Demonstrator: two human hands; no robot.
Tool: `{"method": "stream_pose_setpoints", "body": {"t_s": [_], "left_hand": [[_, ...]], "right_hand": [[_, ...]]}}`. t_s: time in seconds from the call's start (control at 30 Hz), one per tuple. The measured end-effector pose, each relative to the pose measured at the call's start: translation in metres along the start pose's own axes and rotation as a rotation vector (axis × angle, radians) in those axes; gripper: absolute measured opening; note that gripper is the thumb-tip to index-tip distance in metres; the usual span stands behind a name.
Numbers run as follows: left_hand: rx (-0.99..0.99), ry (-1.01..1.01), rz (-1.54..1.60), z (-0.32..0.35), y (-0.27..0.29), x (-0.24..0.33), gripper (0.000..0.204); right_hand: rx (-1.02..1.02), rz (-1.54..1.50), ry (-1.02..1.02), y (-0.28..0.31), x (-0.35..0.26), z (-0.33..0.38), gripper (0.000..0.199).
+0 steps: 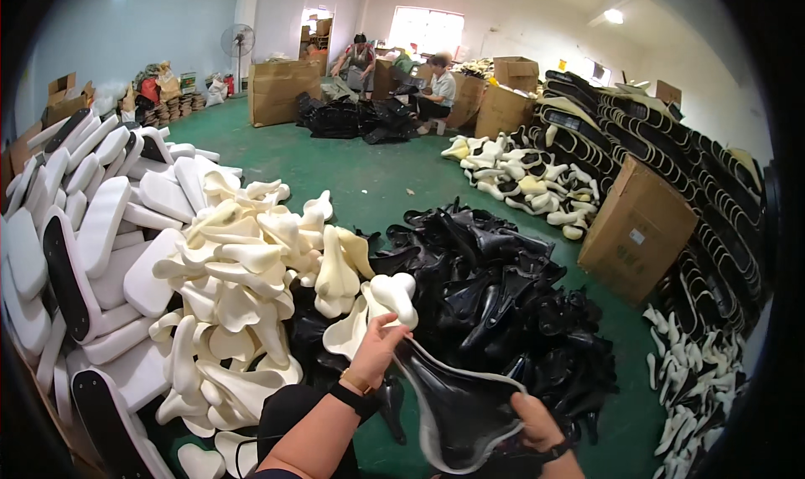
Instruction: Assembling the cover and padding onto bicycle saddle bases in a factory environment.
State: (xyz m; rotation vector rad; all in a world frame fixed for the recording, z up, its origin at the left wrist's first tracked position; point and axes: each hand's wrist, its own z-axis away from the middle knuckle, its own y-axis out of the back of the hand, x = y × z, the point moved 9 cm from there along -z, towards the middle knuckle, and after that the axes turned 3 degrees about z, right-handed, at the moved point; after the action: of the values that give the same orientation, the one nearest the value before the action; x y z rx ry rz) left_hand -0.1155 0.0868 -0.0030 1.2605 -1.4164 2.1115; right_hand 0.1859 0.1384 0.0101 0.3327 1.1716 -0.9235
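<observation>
Between my hands, low in the view, is a black bicycle saddle cover (457, 399) with a pale rim, its hollow inner side facing up. My left hand (376, 351) pinches its narrow nose. My right hand (537, 422) grips the wide rear edge, thumb on top. Just beyond my left fingers lies a cream foam saddle pad (394, 296). A heap of similar cream pads (243, 269) spreads to the left, and a pile of black saddle covers (478, 278) lies ahead and to the right on the green floor.
White padded boards (109, 219) are heaped at far left. A cardboard box (637, 231) leans by stacked black-and-cream pieces (713, 202) on the right, with small white pieces (696, 387) below. Two people (438, 93) sit at the back near black piles (356, 120) and boxes (281, 93).
</observation>
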Motion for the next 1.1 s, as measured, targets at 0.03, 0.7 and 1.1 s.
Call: {"method": "stream_pose_setpoints", "body": {"t_s": [0.03,0.7,1.1], "left_hand": [[-0.001,0.057,-0.107,0.001,-0.012,-0.008,0.045],[0.059,-0.34,0.255,0.091,0.108,0.164,0.015],[1.144,0.021,-0.115,0.212,0.448,-0.051,0.041]], "right_hand": [[0.152,0.366,0.153,0.083,0.003,0.008,0.037],[0.346,-0.568,0.488,0.137,-0.083,-0.007,0.026],[0.149,-0.257,-0.571,-0.089,0.31,-0.271,0.064]]}}
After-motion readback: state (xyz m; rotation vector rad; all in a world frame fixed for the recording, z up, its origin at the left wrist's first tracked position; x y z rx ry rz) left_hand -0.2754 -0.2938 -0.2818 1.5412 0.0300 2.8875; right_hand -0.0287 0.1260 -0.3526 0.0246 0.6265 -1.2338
